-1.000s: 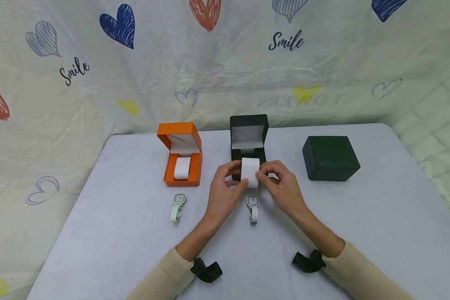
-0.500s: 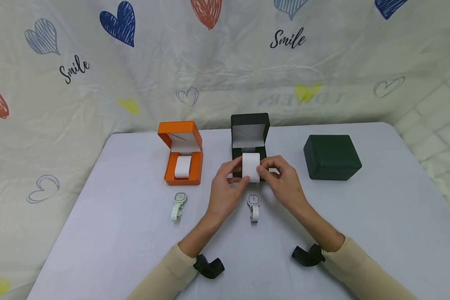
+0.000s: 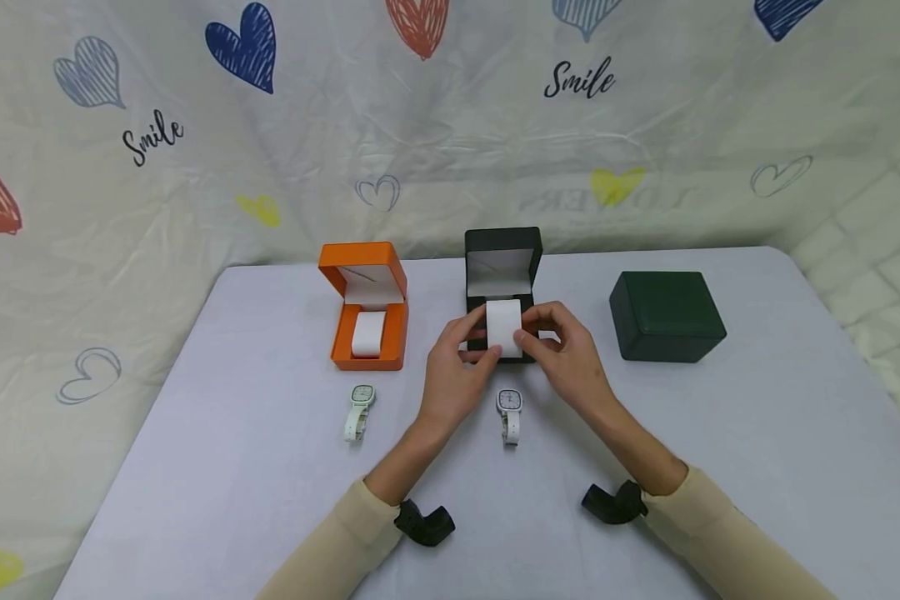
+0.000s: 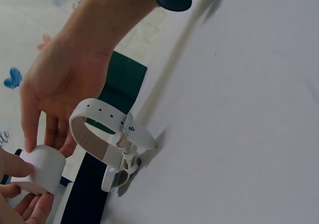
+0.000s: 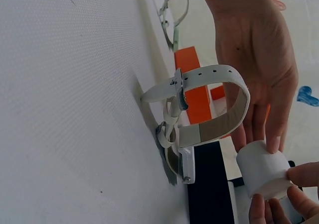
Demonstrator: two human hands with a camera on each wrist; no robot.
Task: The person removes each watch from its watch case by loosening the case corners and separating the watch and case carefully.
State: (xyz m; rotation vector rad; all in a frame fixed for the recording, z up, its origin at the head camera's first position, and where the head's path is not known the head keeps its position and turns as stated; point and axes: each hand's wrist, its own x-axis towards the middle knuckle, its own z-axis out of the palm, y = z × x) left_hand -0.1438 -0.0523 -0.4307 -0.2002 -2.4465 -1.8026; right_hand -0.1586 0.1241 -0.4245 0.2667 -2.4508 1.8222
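Observation:
In the head view, my left hand (image 3: pixel 453 367) and right hand (image 3: pixel 567 354) hold a white watch cushion (image 3: pixel 504 327) from either side, thumbs on its near face and fingers bent around its edges. The cushion is in front of the base of an open black watch box (image 3: pixel 502 262), hiding part of it; whether it touches the box is unclear. Just nearer to me stands a white watch (image 3: pixel 509 415), its strap buckled in a loop. Both wrist views show the cushion (image 5: pixel 263 169) pinched between the fingers and the watch strap (image 4: pixel 97 129) close by.
On the left, an open orange watch box (image 3: pixel 370 364) has its own white cushion inside. A pale green watch (image 3: pixel 358 412) sits in front of it. At right rests a closed dark green box (image 3: pixel 667 317). A printed curtain (image 3: pixel 450 125) hangs behind the table (image 3: pixel 232 433).
Both hands have moved the white cushion away from me, further over the black box's base. The boxes and watches keep their places; the head view has shifted slightly.

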